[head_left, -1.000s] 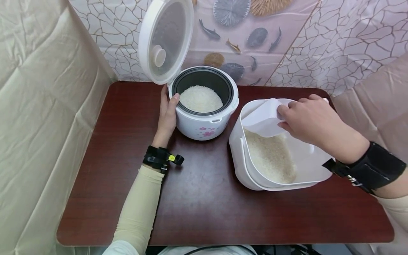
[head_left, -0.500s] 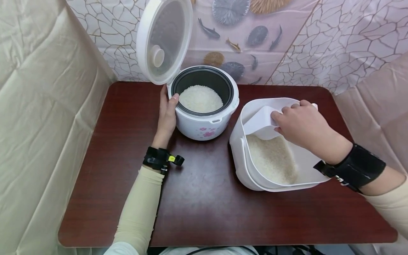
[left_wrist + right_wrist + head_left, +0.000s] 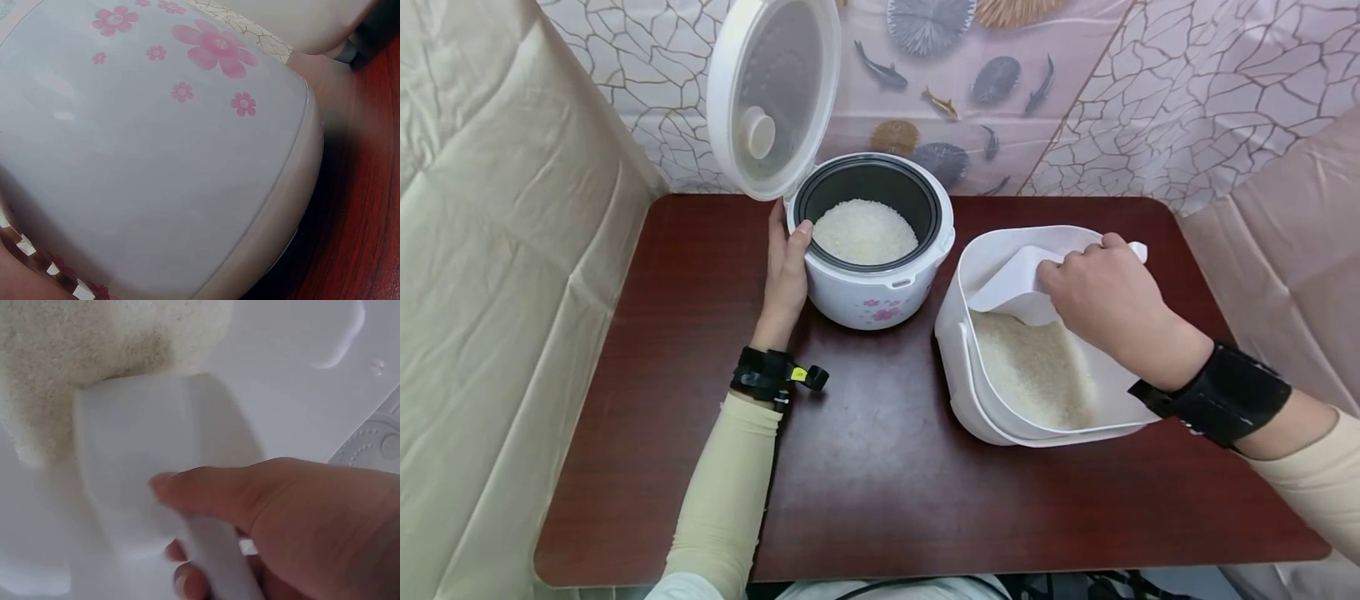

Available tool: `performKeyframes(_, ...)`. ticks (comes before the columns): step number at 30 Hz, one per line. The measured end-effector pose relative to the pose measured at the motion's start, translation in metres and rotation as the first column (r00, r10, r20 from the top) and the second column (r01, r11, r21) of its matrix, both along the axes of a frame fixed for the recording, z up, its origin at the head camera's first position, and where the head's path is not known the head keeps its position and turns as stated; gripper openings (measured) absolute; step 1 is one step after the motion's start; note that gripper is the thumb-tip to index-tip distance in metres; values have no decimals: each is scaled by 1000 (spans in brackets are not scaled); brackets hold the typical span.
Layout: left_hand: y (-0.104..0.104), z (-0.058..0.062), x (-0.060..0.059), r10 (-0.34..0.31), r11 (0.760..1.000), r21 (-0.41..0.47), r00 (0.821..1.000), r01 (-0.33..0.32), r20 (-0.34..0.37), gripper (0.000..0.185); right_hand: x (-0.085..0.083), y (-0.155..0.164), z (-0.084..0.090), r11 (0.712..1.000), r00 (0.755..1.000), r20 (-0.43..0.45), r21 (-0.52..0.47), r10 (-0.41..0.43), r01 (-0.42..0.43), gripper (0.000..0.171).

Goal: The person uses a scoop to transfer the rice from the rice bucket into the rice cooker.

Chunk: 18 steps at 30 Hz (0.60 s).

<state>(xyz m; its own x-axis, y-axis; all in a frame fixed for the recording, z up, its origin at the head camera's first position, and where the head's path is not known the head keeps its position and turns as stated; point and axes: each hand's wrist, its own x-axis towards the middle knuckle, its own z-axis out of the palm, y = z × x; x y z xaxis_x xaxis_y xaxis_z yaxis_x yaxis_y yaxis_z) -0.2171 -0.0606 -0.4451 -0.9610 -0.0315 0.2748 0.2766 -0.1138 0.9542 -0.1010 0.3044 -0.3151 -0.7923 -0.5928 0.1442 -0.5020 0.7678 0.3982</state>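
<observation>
My right hand grips the handle of a white scoop, its thumb along the handle's top in the right wrist view. The scoop is inside a white rice bin, its front edge at the raw rice. My left hand rests against the left side of a white rice cooker with pink flowers, thumb near the rim; the far fingertips are hidden. White rice lies in the cooker's dark inner pot. The cooker's lid stands raised at upper left.
The cooker and bin stand side by side on a dark red-brown table. Behind the table hangs a patterned cloth. Pale padded sheets flank both sides.
My right hand has moved left and slightly lower with the scoop inside the bin, and the scoop has tipped toward the rice. My left hand stays at the cooker.
</observation>
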Motion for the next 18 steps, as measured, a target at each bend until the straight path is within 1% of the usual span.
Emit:
performKeyframes(5, -2, 0, -2, -1, 1000, 2, 1000, 1, 2, 88, 5, -3, 5, 999, 999, 17, 29, -47, 46, 36)
performKeyframes(11, -2, -1, -3, 0, 1000, 10, 1000, 0, -4, 88, 4, -6, 10, 996, 994, 80, 62, -74, 69, 39)
performKeyframes(14, -1, -2, -2, -7, 1000, 15, 1000, 7, -13, 89, 2, -7, 13, 990, 985, 135, 104, -109, 95, 38)
performKeyframes(18, -1, -1, -2, -8, 1000, 21, 1000, 9, -22, 89, -1, -9, 17, 977, 965, 205, 169, -164, 130, 33)
